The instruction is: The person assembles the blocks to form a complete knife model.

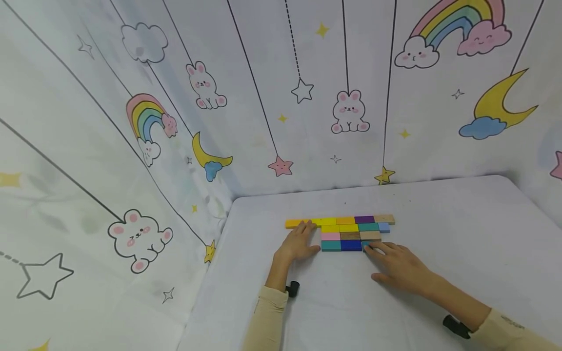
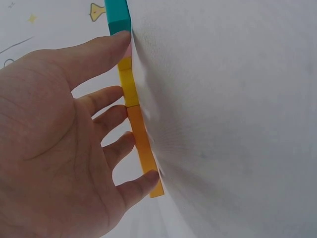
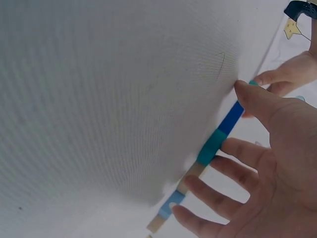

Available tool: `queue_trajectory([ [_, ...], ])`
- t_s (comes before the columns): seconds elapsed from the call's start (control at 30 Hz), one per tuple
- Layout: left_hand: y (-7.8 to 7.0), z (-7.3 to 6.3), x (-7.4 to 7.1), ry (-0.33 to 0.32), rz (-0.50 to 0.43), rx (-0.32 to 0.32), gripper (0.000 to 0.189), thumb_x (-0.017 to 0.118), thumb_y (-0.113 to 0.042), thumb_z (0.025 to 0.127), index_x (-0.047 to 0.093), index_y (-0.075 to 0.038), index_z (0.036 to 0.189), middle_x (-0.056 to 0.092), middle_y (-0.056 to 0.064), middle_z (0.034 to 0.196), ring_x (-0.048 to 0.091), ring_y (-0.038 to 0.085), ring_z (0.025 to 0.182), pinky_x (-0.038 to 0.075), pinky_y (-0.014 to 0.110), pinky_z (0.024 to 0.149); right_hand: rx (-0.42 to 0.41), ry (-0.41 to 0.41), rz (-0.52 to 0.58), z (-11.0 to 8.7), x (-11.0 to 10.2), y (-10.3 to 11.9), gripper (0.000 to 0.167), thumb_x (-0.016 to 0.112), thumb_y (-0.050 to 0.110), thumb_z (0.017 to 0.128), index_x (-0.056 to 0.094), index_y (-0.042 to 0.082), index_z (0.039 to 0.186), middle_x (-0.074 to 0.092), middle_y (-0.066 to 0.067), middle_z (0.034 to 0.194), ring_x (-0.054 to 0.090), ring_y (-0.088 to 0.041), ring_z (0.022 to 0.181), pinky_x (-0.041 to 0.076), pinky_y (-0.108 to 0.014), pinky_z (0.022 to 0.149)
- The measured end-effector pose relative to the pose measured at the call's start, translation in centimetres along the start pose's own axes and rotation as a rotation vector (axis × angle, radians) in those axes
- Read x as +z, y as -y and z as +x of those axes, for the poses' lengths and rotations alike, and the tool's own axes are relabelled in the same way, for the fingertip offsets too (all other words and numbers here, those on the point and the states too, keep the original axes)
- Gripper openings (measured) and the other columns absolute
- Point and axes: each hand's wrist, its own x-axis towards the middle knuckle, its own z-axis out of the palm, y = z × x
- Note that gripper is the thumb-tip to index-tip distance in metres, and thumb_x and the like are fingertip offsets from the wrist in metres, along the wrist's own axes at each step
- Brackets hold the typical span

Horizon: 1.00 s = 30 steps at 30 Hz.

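Flat coloured wooden blocks lie in several close rows on the white table, forming one patch. My left hand [image 1: 299, 244] is at its left side, with fingertips against the orange block [image 1: 293, 224] and the thumb by the front-left teal block [image 1: 331, 246]. In the left wrist view those fingers lie spread along the edges of the orange and yellow blocks [image 2: 130, 89]. My right hand [image 1: 401, 268] touches the right end of the front row, partly covering a teal block [image 3: 211, 147] next to the dark blue block [image 1: 351, 245]. Its fingers are spread and loosely bent, gripping nothing.
The back row also has a purple block [image 1: 364, 220] and a plain wood block [image 1: 385, 219]; a light blue block [image 1: 384, 227] juts out at the right. White cloth [image 1: 263, 209] covers the table. Printed fabric walls [image 1: 254, 97] stand behind and at the left.
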Motion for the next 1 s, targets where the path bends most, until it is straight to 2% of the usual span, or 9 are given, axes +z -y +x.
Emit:
queue_trajectory([
  [0.27, 0.11, -0.07, -0.02, -0.025, 0.011, 0.027, 0.072, 0.067, -0.043, 0.101, 0.038, -0.018, 0.162, 0.025, 0.005, 0.172, 0.022, 0.027, 0.159, 0.026, 0.047, 0.128, 0.020, 0.003, 0.034, 0.16, -0.29, 0.32, 0.076, 0.085, 0.049, 0.084, 0.062, 0.010, 0.145, 0.059, -0.016, 0.144, 0.057, -0.043, 0.131, 0.051, -0.066, 0.102],
  [0.83, 0.17, 0.05, 0.15, -0.017, 0.021, 0.016, 0.074, 0.065, -0.046, 0.101, 0.035, -0.021, 0.163, 0.025, 0.002, 0.173, 0.022, 0.025, 0.159, 0.028, 0.046, 0.127, 0.047, -0.027, 0.035, 0.14, 0.33, 0.55, 0.077, 0.084, 0.048, 0.085, 0.061, 0.007, 0.145, 0.058, -0.018, 0.146, 0.058, -0.043, 0.131, 0.053, -0.066, 0.099],
  [1.0, 0.24, 0.24, 0.19, 0.003, 0.021, 0.009, 0.075, 0.066, -0.047, 0.101, 0.034, -0.022, 0.164, 0.023, 0.002, 0.173, 0.021, 0.025, 0.159, 0.026, 0.045, 0.128, 0.072, -0.017, 0.069, 0.13, 0.33, 0.62, 0.078, 0.085, 0.047, 0.085, 0.060, 0.008, 0.147, 0.057, -0.017, 0.148, 0.057, -0.044, 0.131, 0.053, -0.066, 0.098],
])
